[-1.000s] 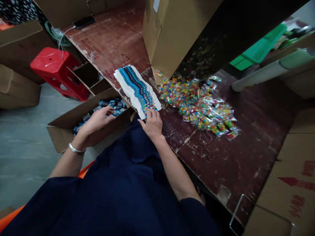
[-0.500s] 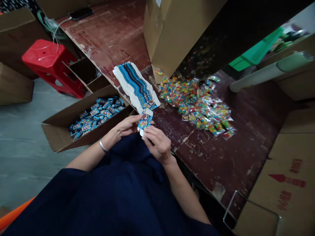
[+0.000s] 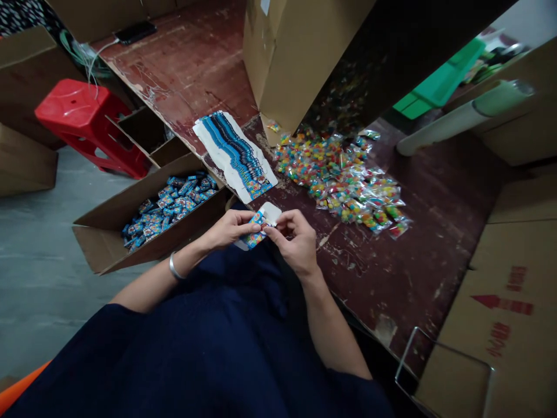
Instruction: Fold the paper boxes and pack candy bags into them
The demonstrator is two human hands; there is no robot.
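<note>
Worn red-brown paint is covering the table [image 3: 413, 273], and it is peeling in many places near the front edge. Both hands are working just in front of this edge, over the dark blue dress [image 3: 217, 348] of the person. The left hand [image 3: 228, 227] is holding a small blue box [image 3: 256, 228] with thumb and fingers closed on its left end. The right hand [image 3: 297, 241] is pinching the white flap at the other end of the same box, with the fingers bent close together. The box is lying between the two hands, a little tilted, and it is not touching the table. A silver bracelet [image 3: 174, 268] is sitting on the left wrist.

Just behind the hands, a fanned stack of flat blue and white cards [image 3: 235, 154] is lying on the table, near its left edge. To the right of it, a heap of small clear bags with colourful candy [image 3: 343, 180] is spreading out from the mouth of a big cardboard box [image 3: 300, 52] that is standing on the table. On the floor at the left, an open carton [image 3: 108, 238] is holding many small blue boxes like the one in the hands. A red stool [image 3: 82, 119] is standing farther left, well apart from the hands. A phone [image 3: 134, 32] with a white cable is lying at the far end of the table.
</note>
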